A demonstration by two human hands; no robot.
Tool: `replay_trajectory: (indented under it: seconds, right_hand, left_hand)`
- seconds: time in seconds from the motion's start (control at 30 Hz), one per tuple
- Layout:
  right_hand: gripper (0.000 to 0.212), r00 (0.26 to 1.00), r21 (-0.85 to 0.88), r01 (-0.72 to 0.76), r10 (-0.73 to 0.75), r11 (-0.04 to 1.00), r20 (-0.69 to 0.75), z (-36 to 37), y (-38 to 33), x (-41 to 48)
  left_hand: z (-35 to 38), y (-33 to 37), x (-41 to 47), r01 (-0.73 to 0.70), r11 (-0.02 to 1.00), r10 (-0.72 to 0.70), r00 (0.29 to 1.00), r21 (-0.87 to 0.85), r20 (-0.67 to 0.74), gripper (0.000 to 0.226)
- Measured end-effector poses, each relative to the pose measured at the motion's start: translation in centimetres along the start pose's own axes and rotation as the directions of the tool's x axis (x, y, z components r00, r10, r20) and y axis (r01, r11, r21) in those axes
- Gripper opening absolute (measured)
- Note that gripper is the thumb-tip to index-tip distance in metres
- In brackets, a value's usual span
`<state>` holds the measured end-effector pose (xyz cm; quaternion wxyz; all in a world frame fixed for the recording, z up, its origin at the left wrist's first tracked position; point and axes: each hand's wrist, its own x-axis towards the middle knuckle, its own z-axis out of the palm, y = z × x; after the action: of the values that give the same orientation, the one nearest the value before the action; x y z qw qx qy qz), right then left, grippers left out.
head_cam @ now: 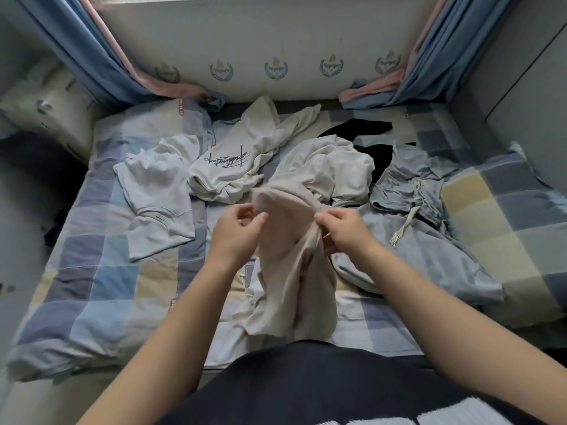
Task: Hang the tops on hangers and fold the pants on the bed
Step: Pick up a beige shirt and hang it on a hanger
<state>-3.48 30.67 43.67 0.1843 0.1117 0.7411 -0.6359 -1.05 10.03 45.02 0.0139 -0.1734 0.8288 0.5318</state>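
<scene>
Fingers [244,211] of my left hand [239,228] and right hand [342,230] pinch the upper edge of the beige garment [285,271], which is held above the bed [101,289] with its lower part trailing onto it. Risk: each pinch takes only a small bite of thin cloth, so an uneven pull may slip one side and twist the piece. Writing: the white top [227,157] behind carries an upside-down script print; I cannot read it.

Beige garment [288,262] is up off the checked bed [101,289], pinched by left hand [242,225] and right hand [340,228], hanging crumpled. Top or pants, hard to say. White tee [156,191] rumpled left, printed cream top [233,161] behind, grey drawstring pants [414,216] sprawled right.
</scene>
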Motion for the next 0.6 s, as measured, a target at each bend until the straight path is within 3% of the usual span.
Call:
replay_trajectory:
  seconds: [0.07, 0.17, 0.23, 0.27, 0.37, 0.43, 0.53, 0.6]
  right_hand:
    - [0.021, 1.0, 0.114, -0.018, 0.02, 0.993, -0.012, 0.1, -2.4, -0.5]
    - [0.023, 0.999, 0.309, -0.035, 0.033, 0.95, 0.013, 0.8, -5.5, -1.1]
    - [0.021, 0.997, 0.429, -0.056, 0.03, 0.902, 0.067, 1.4, -7.2, -1.5]
    - [0.021, 0.995, 0.481, -0.072, 0.031, 0.874, 0.094, 1.6, -7.9, -1.5]
    - [0.023, 0.986, 0.599, -0.101, 0.001, 0.795, 0.165, 1.8, -9.1, -1.3]
    - [0.018, 0.989, 0.551, -0.068, -0.017, 0.832, 0.148, 1.3, -8.9, -1.1]
    - [0.015, 0.996, 0.298, 0.022, -0.047, 0.954, 0.077, -0.4, -6.1, -1.1]
    - [0.033, 0.993, 0.139, 0.069, -0.081, 0.988, 0.085, -1.2, -2.6, -2.0]
  left_hand:
    - [0.6, -0.7, -2.0, -0.035, 0.999, 0.035, 0.992, -0.006, 0.121, 0.021]
    - [2.7, -1.4, -4.6, -0.01, 0.998, -0.021, 0.899, 0.067, 0.438, 0.073]
    - [4.6, -1.8, -5.3, -0.004, 0.992, -0.05, 0.908, 0.127, 0.416, 0.084]
    - [5.4, -1.9, -5.2, 0.017, 0.989, -0.071, 0.926, 0.147, 0.372, 0.077]
    - [7.0, -2.0, -4.0, 0.062, 0.992, -0.09, 0.96, 0.114, 0.264, 0.021]
    - [7.3, -1.8, -3.3, 0.085, 0.996, -0.079, 0.969, -0.016, 0.233, 0.02]
    - [6.6, -1.6, -2.7, 0.248, 0.939, -0.211, 0.962, -0.238, 0.172, 0.02]
    - [5.6, -1.4, -2.2, 0.327, 0.858, -0.296, 0.945, -0.396, 0.139, 0.021]
